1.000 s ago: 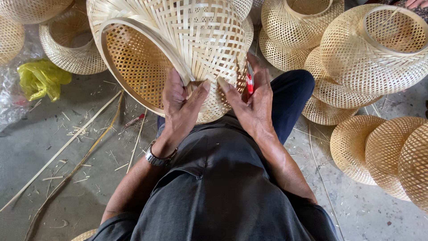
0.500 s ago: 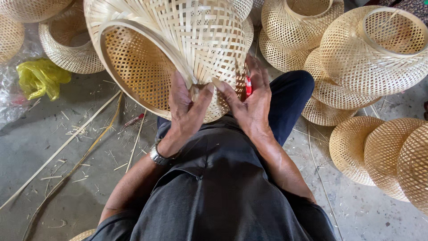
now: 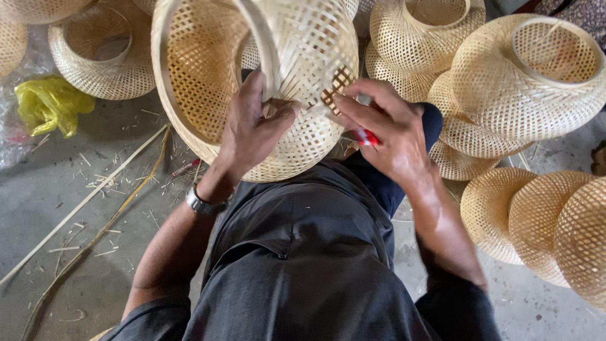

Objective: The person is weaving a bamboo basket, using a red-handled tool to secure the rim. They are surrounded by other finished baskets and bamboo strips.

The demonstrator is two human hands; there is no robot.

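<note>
The person sits on a grey concrete floor (image 3: 76,208) and holds a large woven bamboo basket (image 3: 290,82) over the lap, tilted so that its round mouth faces to the left. The left hand (image 3: 252,129) is closed around a flat pale bamboo strip (image 3: 262,44) that bends over the basket wall, pressing it down with thumb and fingers. The right hand (image 3: 385,136) rests its fingertips on the weave near a small darker open patch (image 3: 334,85), and in its palm it grasps a small tool with a red handle (image 3: 365,137); the blade I cannot see. To do this step well, I think the left hand should keep the strip tight and flat against the wall, while the right hand guides the end into the gap without splitting the thin slats, working slowly because dry bamboo cracks easily. The basket is light yellow, its wall is an open lattice of narrow strips, smooth and slightly shiny, and the shape is rounded like a jar. Around the person lie many finished baskets (image 3: 524,82) of the same weave, bulging with narrow necks. On the floor there are long loose bamboo strips (image 3: 95,196), small cuttings and a crumpled yellow plastic bag (image 3: 50,104). A wristwatch (image 3: 202,203) sits on the left wrist.
</note>
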